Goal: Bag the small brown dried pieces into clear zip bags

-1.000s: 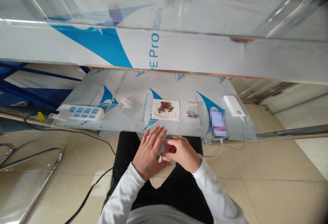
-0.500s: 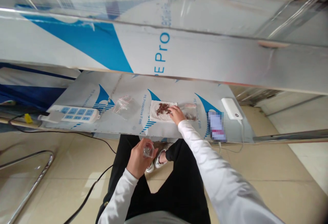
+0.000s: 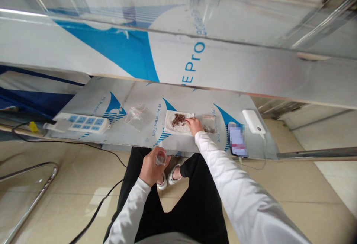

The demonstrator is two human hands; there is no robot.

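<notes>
My left hand (image 3: 152, 166) is over my lap, just off the table's front edge. Its fingers curl around a small clear plastic bag (image 3: 161, 157), whose round mouth gapes upward with a pinkish rim. My right hand (image 3: 195, 125) reaches onto the table, fingertips pinched together at the right side of a pile of small reddish-brown pieces (image 3: 178, 119); whatever is between them is too small to make out. The pile lies on a folded white tissue (image 3: 170, 128). Beside my right hand rests a clear zip bag (image 3: 208, 125) with small dark contents.
Several flat clear bags (image 3: 136, 115) lie on the film-covered table (image 3: 145, 87). To the left is a power strip (image 3: 86, 122) with a black cable. A phone (image 3: 237, 140) and a white power bank (image 3: 253, 121) sit on the right. A higher shelf (image 3: 173, 58) overhangs the back.
My right hand has drawn slightly back from the middle of the pile to its right side. The bag in my left hand now shows a rounder open mouth. The view has shifted a little.
</notes>
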